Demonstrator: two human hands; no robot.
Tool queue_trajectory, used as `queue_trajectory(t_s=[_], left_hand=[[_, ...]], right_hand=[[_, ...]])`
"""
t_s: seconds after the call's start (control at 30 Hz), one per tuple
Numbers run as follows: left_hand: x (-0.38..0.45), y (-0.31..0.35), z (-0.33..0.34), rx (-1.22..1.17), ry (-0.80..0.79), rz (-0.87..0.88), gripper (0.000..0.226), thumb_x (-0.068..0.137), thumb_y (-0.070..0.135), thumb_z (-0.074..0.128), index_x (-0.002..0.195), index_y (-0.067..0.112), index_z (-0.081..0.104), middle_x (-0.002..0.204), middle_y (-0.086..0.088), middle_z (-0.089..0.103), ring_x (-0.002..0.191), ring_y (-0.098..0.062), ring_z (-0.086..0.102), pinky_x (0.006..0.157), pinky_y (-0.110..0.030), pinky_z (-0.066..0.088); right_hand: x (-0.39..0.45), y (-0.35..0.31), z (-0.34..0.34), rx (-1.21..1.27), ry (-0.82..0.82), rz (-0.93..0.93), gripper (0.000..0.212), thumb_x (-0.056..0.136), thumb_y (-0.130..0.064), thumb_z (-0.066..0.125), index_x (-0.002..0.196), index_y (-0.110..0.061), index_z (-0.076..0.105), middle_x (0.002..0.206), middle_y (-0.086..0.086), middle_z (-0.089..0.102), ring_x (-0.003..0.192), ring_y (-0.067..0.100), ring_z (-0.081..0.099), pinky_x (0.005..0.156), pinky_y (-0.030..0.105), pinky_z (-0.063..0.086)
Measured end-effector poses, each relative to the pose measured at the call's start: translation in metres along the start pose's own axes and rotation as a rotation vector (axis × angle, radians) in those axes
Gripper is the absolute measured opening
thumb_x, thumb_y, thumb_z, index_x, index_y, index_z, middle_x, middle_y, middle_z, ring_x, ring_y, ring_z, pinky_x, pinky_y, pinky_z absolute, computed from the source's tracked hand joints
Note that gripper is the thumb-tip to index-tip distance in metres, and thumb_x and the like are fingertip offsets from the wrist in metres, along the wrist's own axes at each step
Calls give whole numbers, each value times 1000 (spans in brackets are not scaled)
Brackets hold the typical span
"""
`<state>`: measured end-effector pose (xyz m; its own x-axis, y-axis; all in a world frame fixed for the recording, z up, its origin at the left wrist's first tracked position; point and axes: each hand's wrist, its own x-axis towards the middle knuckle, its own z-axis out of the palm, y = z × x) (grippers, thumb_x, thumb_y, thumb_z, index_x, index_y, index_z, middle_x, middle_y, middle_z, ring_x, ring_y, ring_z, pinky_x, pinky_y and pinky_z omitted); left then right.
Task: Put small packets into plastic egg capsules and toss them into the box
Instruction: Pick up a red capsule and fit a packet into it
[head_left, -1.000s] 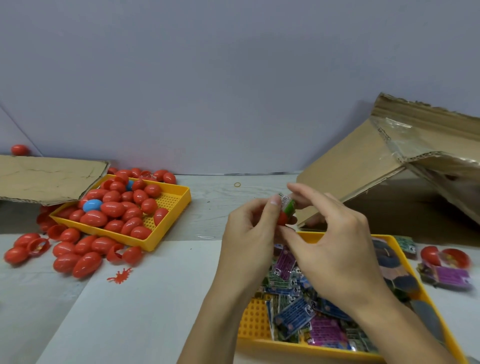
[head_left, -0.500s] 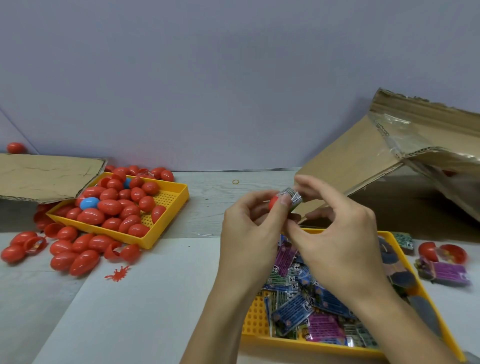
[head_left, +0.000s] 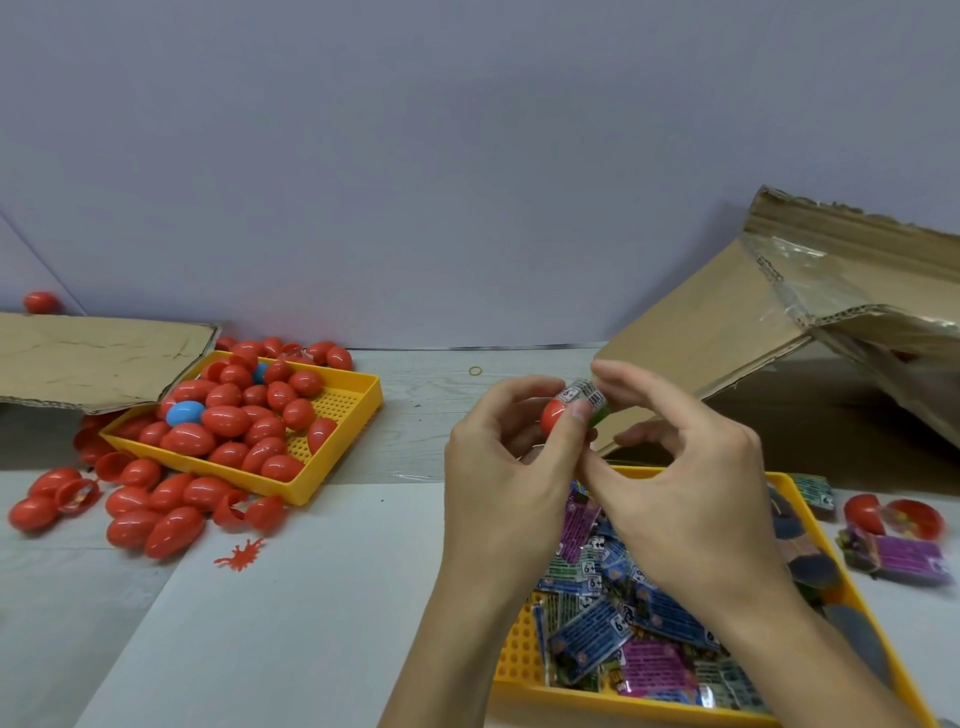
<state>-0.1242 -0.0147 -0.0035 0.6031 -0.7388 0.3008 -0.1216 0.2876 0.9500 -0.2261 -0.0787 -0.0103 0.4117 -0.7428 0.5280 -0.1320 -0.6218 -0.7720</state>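
Single head-worn wide-angle view, directed forward and down over the worktop (head_left: 322, 613).

The scene is seen from close above the near edge; both forearms enter from the bottom of the frame and the left hand (head_left: 506, 483) and right hand (head_left: 691, 499) are met at centre. The wall (head_left: 467, 182) fills the upper half. Straight edges are bowed towards the borders. No second view is provided, so no overlap is shown.
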Motion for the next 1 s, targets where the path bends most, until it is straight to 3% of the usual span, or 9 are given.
queue_trajectory(t_s=[0.2, 0.47, 0.6, 0.77, 1.0], left_hand=[[-1, -1, 5, -2, 22, 28, 9, 91, 13, 66, 100, 13, 69, 93, 0, 76, 89, -13, 74, 79, -26, 59], [0, -4, 3, 36, 22, -17, 11, 97, 19, 58, 97, 15, 68, 91, -5, 76, 89, -18, 74, 83, -46, 59], [0, -3, 4, 1, 32, -52, 11, 97, 19, 57, 96, 16, 67, 91, -5, 77, 89, -16, 74, 83, -39, 60], [1, -3, 3, -58, 31, -95, 11, 96, 22, 60, 101, 16, 67, 92, -5, 76, 88, -20, 74, 82, -40, 60], [2, -7, 6, -127, 43, -79, 12, 94, 15, 62, 98, 9, 72, 91, -5, 77, 90, -18, 74, 81, -26, 59]], right_hand=[[1, 0, -1, -4, 50, -5, 56, 70, -40, 68, 124, -31, 61, 104, -22, 63, 80, 6, 64, 67, 31, 59], [0, -2, -1, -51, 12, -63, 56, 72, -30, 78, 125, -25, 61, 105, -11, 66, 86, 5, 64, 72, 31, 59], [1, -4, -2, -70, 29, -76, 58, 71, -45, 69, 124, -24, 62, 102, -11, 66, 88, 5, 63, 74, 28, 58], [2, -4, -3, -86, 27, -86, 55, 72, -42, 71, 124, -25, 63, 101, -12, 66, 89, 4, 62, 76, 23, 55], [1, -5, -3, -78, 53, -110, 52, 72, -34, 73, 122, -22, 64, 98, -9, 68, 89, 5, 64, 76, 19, 52]])
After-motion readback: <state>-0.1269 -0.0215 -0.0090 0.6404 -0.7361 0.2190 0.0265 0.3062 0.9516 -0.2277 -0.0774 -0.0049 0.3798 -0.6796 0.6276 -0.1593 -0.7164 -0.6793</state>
